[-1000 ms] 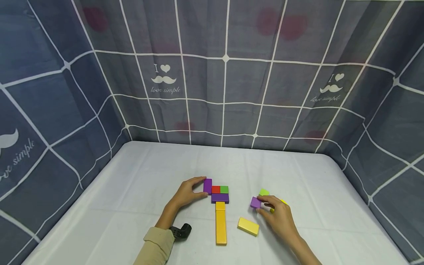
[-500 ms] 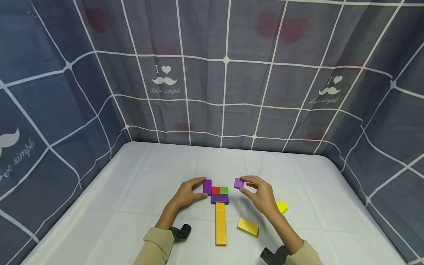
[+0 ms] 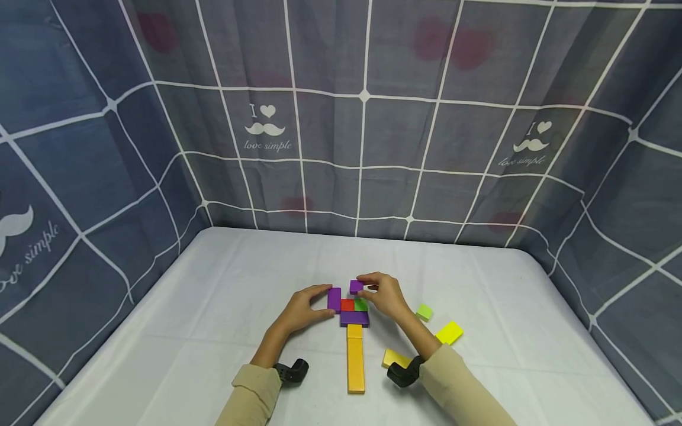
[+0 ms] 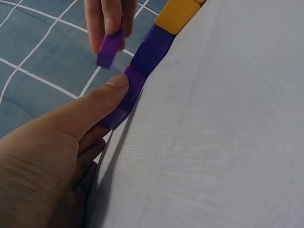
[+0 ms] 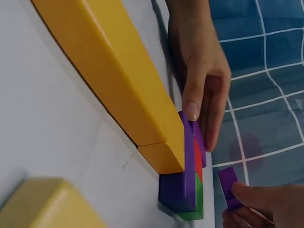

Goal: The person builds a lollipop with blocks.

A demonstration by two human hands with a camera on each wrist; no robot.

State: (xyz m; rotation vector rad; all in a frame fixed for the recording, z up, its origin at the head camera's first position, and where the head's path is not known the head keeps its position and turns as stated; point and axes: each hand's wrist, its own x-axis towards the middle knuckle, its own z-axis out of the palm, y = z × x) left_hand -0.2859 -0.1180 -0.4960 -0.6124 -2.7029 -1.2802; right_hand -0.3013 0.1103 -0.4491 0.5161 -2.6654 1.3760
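My left hand (image 3: 302, 310) holds an upright purple block (image 3: 334, 300) at its two ends, forefinger at the far end and thumb near the other. That block lies against the left side of a small red block (image 3: 347, 305), beside which sits a green block (image 3: 360, 305). Below these lies a dark purple block (image 3: 354, 319), laid crosswise. My right hand (image 3: 387, 296) pinches a small purple block (image 3: 356, 287) between thumb and fingers, just beyond the red and green ones. In the left wrist view this small block (image 4: 109, 50) hangs raised above the row.
A long yellow block (image 3: 355, 365) with a short yellow one (image 3: 354, 331) runs toward me from the crosswise block. To the right lie a lime green block (image 3: 424, 312), a bright yellow block (image 3: 450, 333) and a pale yellow block (image 3: 395, 358), partly behind the right wrist's camera (image 3: 405, 374).
My right hand has carried the small purple block from the right side leftward to above the red and green blocks. My left hand has stayed at its purple block.
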